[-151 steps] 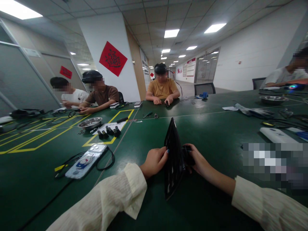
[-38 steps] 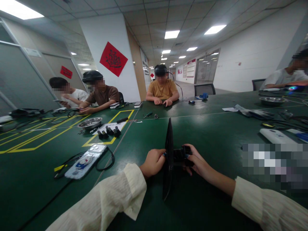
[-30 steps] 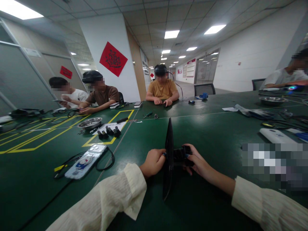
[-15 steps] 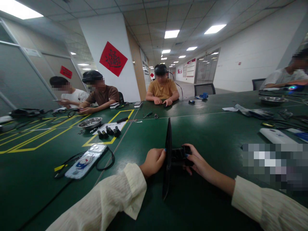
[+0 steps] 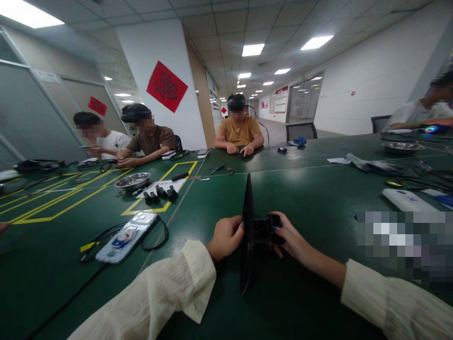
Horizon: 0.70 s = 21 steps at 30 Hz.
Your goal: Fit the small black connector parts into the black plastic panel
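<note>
- Watching the green table (image 5: 318, 198), I am seeing the black panel (image 5: 247, 255) standing on edge close to the near edge.
- My left hand (image 5: 224, 237) is gripping the panel's left face, fingers curled together on it.
- My right hand (image 5: 290, 238) is clamping its fingers around the small black part (image 5: 264, 229), pressing it against the panel's right face.

On my remote feed, the left hand (image 5: 226, 237) holds a thin black panel (image 5: 247, 264) standing on edge on the green table (image 5: 318, 189). The right hand (image 5: 289, 236) grips a small black block (image 5: 262, 228) pressed against the panel's right face. A cased phone (image 5: 123, 238) ringed by cable lies to the left, with a steel bowl (image 5: 132, 180) behind it. A person in a yellow shirt (image 5: 239, 132) sits opposite.
</note>
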Available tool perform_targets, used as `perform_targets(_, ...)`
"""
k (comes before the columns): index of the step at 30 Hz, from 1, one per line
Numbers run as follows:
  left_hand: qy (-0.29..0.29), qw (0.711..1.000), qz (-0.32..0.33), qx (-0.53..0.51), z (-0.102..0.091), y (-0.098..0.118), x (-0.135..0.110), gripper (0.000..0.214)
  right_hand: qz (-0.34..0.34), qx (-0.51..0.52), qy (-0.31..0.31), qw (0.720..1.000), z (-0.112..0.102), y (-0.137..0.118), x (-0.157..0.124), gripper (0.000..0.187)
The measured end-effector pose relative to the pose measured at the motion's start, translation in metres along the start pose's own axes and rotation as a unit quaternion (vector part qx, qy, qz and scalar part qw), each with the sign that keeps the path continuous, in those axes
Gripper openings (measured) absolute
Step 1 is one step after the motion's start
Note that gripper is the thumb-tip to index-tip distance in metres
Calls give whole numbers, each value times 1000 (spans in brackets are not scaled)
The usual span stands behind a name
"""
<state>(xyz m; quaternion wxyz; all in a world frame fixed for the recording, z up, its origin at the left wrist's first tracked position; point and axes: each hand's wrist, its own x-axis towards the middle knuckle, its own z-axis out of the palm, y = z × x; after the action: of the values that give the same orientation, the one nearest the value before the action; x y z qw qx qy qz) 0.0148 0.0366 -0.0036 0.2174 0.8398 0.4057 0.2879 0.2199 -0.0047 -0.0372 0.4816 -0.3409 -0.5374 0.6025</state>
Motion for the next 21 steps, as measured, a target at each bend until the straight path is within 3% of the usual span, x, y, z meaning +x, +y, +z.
perform_targets(7,9,997,39,60,0,-2,2,37,0,-2,14,1000,-3,8,3,39)
perform_targets(21,17,999,-14,23,-1,3,1,30,3,-4,5,1000,1,0,0,37)
